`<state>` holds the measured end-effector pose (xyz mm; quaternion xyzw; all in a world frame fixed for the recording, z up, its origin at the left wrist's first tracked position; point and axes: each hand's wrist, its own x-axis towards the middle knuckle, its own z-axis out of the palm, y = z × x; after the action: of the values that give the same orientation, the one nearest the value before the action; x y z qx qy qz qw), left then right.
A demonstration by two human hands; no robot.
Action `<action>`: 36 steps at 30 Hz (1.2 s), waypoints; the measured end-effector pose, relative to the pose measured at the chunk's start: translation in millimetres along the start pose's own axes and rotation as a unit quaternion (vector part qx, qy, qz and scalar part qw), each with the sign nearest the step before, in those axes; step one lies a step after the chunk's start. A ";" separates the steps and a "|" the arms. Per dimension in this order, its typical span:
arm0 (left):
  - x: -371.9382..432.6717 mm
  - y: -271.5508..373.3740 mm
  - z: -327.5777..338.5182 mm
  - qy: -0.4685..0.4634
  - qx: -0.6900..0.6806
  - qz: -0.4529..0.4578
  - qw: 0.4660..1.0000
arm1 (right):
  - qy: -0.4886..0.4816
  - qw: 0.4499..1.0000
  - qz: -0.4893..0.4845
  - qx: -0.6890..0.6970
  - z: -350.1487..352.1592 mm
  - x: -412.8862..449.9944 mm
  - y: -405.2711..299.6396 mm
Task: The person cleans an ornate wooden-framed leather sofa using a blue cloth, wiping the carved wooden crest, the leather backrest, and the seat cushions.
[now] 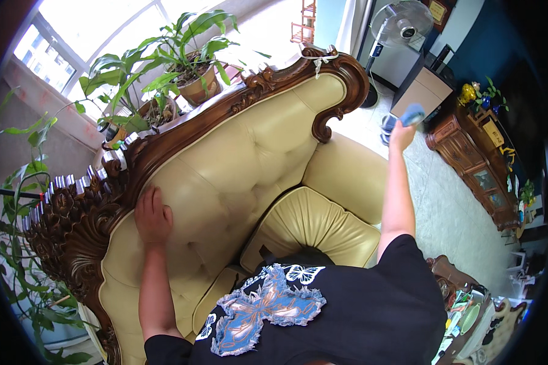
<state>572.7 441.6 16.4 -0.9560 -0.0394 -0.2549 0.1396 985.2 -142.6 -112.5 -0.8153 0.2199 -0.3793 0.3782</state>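
My left hand (154, 216) rests flat on the yellow-green tufted leather backrest (201, 169) of a sofa, beside its carved dark wood frame (150, 159). It holds nothing. Out to the right, my right hand (402, 136) grips a blue cloth (412, 115), blurred by motion, above the tiled floor and apart from the sofa. Between my arms lie a pleated seat cushion (315, 223) and the padded armrest (351, 178). A white strip (318, 61) is tied around the frame's top corner.
Potted plants (196, 82) stand behind the sofa by the window. A standing fan (404, 29) and a carved wooden cabinet (470, 164) are at the right. A cluttered table (470, 315) is at the lower right. Trailing vines (23, 255) hang at the left.
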 end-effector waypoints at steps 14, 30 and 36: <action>6.4 -2.0 1.8 0.014 -0.050 0.002 0.999 | -0.377 0.896 -0.202 -0.117 107.8 -267.8 -268.7; -4.0 -8.7 3.5 -0.049 -0.007 -0.029 0.998 | -0.445 0.634 -0.548 0.315 -31.9 -385.3 -360.6; 2.3 -3.4 -0.4 0.035 -0.027 -0.016 0.999 | -0.442 0.719 -0.500 0.194 42.4 -325.1 -305.4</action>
<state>574.1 444.8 18.7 -0.9492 -0.0427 -0.2911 0.1112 840.3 274.9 -38.2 -0.7901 -0.4909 -0.1438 0.3378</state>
